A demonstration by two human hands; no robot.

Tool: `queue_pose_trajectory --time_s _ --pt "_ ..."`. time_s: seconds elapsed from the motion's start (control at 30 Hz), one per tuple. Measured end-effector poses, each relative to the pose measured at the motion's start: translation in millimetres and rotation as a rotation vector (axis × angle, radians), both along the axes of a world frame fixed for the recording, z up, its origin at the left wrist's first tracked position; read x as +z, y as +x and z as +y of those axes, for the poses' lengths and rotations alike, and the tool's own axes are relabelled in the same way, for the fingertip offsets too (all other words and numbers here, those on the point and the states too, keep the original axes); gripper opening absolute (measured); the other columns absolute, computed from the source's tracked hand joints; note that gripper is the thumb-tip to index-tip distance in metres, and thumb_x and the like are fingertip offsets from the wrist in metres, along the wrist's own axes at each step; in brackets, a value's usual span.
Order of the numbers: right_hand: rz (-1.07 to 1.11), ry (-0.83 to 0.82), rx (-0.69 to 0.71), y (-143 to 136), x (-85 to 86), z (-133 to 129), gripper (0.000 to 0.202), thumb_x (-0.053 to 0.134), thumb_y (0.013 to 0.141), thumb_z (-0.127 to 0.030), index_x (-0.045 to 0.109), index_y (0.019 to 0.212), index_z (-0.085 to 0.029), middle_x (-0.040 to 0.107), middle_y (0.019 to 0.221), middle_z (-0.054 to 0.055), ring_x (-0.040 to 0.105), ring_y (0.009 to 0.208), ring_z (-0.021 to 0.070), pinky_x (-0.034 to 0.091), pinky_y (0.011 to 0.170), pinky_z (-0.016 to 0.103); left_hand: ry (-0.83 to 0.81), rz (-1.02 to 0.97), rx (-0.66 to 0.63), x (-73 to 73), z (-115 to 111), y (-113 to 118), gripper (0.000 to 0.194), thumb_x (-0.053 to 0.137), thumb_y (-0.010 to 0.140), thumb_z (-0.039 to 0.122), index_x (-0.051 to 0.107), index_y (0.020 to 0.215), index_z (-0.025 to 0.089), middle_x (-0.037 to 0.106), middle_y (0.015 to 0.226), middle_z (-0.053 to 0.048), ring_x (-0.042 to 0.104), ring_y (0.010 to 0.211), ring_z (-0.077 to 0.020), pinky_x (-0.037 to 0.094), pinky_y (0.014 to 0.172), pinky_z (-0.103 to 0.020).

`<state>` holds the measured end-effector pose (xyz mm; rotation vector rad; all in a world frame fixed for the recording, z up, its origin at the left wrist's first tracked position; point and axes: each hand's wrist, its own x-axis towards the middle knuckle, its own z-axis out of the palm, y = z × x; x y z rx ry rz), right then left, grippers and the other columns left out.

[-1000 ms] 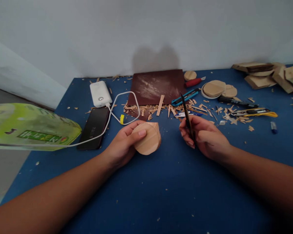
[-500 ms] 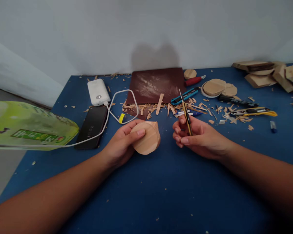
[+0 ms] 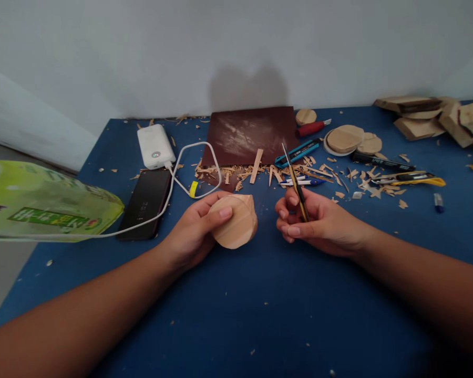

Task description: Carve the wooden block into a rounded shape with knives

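Observation:
My left hand (image 3: 197,226) grips a roundish wooden block (image 3: 236,223), thumb on its flat face and fingers hidden behind. A pencilled curve shows near the block's upper edge, and its right side is cut unevenly. My right hand (image 3: 307,218) holds a utility knife (image 3: 299,194) with a yellow and black handle, its thin blade pointing up and slightly left. The knife and the block are apart. Beyond the hands lie wood shavings (image 3: 236,176), a flat wooden strip (image 3: 256,166) and pens (image 3: 303,181).
Brown sandpaper (image 3: 252,134) lies by the wall. To its right are a blue cutter (image 3: 299,152), a red-handled knife (image 3: 311,128), wooden discs (image 3: 345,138), a marker (image 3: 382,161), a yellow cutter (image 3: 418,179) and wood blocks (image 3: 410,126). Leftward: power bank (image 3: 155,146), phone (image 3: 144,202), green bag (image 3: 51,202).
The knife in my right hand has tilted a little further left at its tip. My left hand keeps its hold on the block. The whole view has shifted slightly.

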<state>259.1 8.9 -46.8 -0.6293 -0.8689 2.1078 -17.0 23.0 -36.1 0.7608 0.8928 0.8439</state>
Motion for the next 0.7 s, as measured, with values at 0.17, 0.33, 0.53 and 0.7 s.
queue_pose_trajectory --time_s 0.17,0.33,0.53,0.7 --pt "-0.001 0.006 0.017 -0.6 -0.7 0.7 0.049 0.086 0.081 -0.002 0.048 0.102 -0.025 0.060 0.102 -0.003 0.064 0.085 0.0117 0.057 0.075 0.028 -0.004 0.011 -0.003 0.4 0.1 -0.4 0.041 0.095 0.074 0.040 0.080 0.107 0.019 0.080 0.094 -0.004 0.074 0.078 -0.0163 0.062 0.072 -0.023" --pt "-0.003 -0.001 0.001 -0.7 -2.7 -0.1 0.047 0.085 0.082 -0.002 0.048 0.100 -0.025 0.059 0.101 -0.003 0.063 0.086 0.0119 0.055 0.075 0.028 -0.008 0.012 0.001 1.4 -0.1 0.1 0.041 0.095 0.074 0.039 0.079 0.106 0.019 0.079 0.093 -0.004 0.074 0.077 -0.0165 0.062 0.071 -0.023" --pt "0.010 -0.002 0.016 -1.1 -1.3 -1.5 0.045 0.082 0.083 -0.002 0.047 0.099 -0.025 0.056 0.099 -0.003 0.058 0.080 0.0109 0.051 0.072 0.027 -0.010 0.005 0.005 1.2 -0.3 0.0 0.040 0.096 0.074 0.038 0.080 0.105 0.020 0.080 0.093 -0.004 0.075 0.078 -0.0165 0.062 0.072 -0.023" --pt "-0.002 -0.038 0.023 -1.8 2.3 -2.2 0.046 0.082 0.080 0.000 0.047 0.096 -0.025 0.054 0.095 -0.004 0.056 0.077 0.0105 0.047 0.069 0.026 -0.005 0.001 -0.006 0.3 -0.1 -0.1 0.040 0.095 0.076 0.038 0.079 0.107 0.020 0.080 0.094 -0.004 0.075 0.080 -0.0168 0.062 0.073 -0.024"
